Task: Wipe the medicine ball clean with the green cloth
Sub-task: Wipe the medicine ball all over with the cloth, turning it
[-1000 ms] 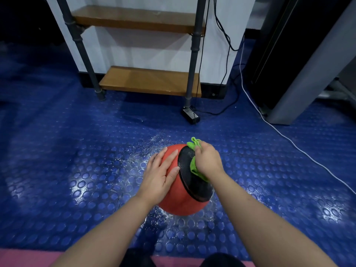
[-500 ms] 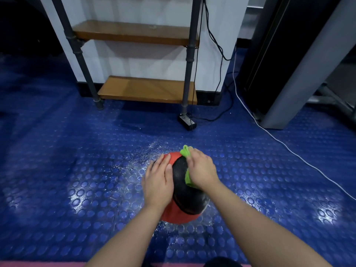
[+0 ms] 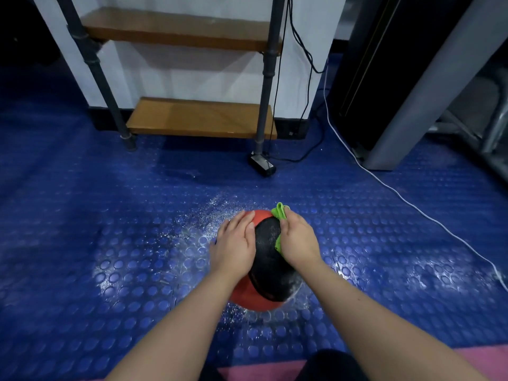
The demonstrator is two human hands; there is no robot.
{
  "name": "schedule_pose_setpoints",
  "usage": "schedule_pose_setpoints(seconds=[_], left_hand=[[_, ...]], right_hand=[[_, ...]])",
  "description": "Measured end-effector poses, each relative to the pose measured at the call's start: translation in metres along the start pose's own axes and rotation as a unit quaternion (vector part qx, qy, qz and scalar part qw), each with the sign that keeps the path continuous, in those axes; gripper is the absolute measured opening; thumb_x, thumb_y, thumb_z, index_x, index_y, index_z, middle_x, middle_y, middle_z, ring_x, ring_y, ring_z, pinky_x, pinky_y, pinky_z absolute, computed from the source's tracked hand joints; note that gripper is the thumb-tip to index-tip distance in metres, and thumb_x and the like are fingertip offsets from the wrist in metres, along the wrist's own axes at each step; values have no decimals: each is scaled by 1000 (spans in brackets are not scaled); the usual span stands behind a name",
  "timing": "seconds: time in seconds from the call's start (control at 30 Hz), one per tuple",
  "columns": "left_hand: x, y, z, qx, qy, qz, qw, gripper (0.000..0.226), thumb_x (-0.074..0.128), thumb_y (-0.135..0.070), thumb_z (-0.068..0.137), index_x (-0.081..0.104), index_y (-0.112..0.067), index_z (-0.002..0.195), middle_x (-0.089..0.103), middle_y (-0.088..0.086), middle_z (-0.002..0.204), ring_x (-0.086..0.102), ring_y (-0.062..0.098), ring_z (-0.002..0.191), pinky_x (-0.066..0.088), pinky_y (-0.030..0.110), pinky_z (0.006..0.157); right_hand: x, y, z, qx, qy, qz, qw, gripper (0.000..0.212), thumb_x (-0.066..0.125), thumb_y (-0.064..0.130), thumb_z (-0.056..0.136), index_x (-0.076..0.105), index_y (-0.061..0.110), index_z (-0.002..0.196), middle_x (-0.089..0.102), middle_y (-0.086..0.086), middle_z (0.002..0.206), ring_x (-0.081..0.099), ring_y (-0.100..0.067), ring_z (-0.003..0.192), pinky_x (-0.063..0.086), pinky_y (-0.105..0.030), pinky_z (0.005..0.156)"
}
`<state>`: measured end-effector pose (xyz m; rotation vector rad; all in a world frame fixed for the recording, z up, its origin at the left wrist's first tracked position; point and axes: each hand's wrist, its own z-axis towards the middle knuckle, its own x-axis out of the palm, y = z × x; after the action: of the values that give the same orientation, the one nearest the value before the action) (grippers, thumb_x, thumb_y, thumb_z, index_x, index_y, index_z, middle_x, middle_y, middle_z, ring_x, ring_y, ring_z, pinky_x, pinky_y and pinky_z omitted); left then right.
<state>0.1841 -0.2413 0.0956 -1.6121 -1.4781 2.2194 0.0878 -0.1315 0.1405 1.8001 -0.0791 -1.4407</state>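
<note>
A red medicine ball [image 3: 258,299] with a black panel facing up sits on the blue studded floor in front of me. My left hand [image 3: 233,243] lies flat on its left side, fingers together, steadying it. My right hand [image 3: 298,242] presses a green cloth [image 3: 279,211] against the ball's upper right side; only the cloth's bunched tip above my fingers and a small fold at my palm show.
Wet patches and white specks shine on the floor [image 3: 154,259] around the ball. A pipe-frame shelf with wooden boards [image 3: 200,119] stands behind. A black power adapter [image 3: 262,165] and a white cable [image 3: 384,185] lie on the floor. A dark cabinet [image 3: 398,78] stands at right.
The ball has turned so its black panel faces more upward. My left hand slid further over the top left, and my right hand with the cloth shifted along the panel's right edge.
</note>
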Motion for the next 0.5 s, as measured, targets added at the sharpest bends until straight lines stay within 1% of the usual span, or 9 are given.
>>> schedule_pose_setpoints(seconds=[0.07, 0.17, 0.23, 0.3, 0.33, 0.4, 0.43, 0.5], left_hand=[[-1, 4, 5, -5, 17, 2, 1000, 75, -2, -62, 84, 39, -41, 144, 36, -16, 154, 27, 15, 144, 28, 53, 113], [-1, 10, 12, -4, 36, -4, 999, 76, -3, -62, 83, 38, -43, 144, 36, -15, 154, 27, 15, 145, 28, 53, 113], [-1, 12, 17, -6, 43, -13, 999, 75, -3, -63, 83, 38, -45, 143, 36, -15, 154, 27, 16, 145, 28, 54, 113], [0, 11, 16, -8, 29, -20, 999, 73, -1, -63, 84, 40, -47, 142, 37, -17, 153, 28, 16, 144, 28, 54, 113], [1, 11, 14, -5, 14, -21, 1000, 71, 1, -62, 85, 41, -46, 141, 38, -17, 152, 29, 15, 143, 29, 54, 112], [3, 8, 10, 2, -19, -20, 1000, 69, 5, -60, 88, 45, -43, 141, 42, -15, 150, 32, 16, 141, 31, 53, 111], [4, 6, 9, 0, -30, -19, 999, 68, 6, -59, 88, 46, -41, 141, 44, -14, 149, 34, 17, 140, 32, 53, 110], [7, 2, 9, -13, -48, -21, 999, 69, 8, -59, 89, 48, -38, 140, 46, -12, 148, 36, 17, 139, 33, 52, 110]], right_hand=[[3, 5, -7, 1, -10, 0, 1000, 41, 34, 19, 101, 42, 12, 141, 51, -7, 137, 44, -28, 128, 34, -38, 107], [9, 10, -24, -46, -14, -36, 998, 44, 36, 21, 101, 39, 14, 144, 44, -6, 146, 36, -26, 134, 25, -34, 113], [11, 12, -39, -77, -19, -79, 994, 49, 30, 35, 99, 37, 21, 145, 37, -1, 150, 32, -25, 132, 23, -33, 112], [7, 9, -41, -93, -21, -110, 989, 63, 17, 52, 90, 36, 28, 145, 35, 3, 151, 32, -25, 130, 26, -36, 110], [6, 5, -33, -81, -14, -115, 990, 68, 12, 57, 86, 35, 31, 144, 34, 3, 151, 32, -24, 130, 26, -37, 109], [6, -7, -6, -34, 2, -112, 993, 71, 7, 63, 82, 33, 37, 144, 35, 1, 151, 31, -24, 134, 26, -39, 107], [7, -11, 7, -14, 14, -111, 994, 69, 9, 63, 83, 32, 39, 143, 36, 1, 151, 31, -24, 135, 25, -39, 106], [7, -14, 28, 16, 53, -103, 993, 58, 17, 59, 90, 33, 42, 142, 36, 3, 150, 31, -24, 135, 25, -41, 105]])
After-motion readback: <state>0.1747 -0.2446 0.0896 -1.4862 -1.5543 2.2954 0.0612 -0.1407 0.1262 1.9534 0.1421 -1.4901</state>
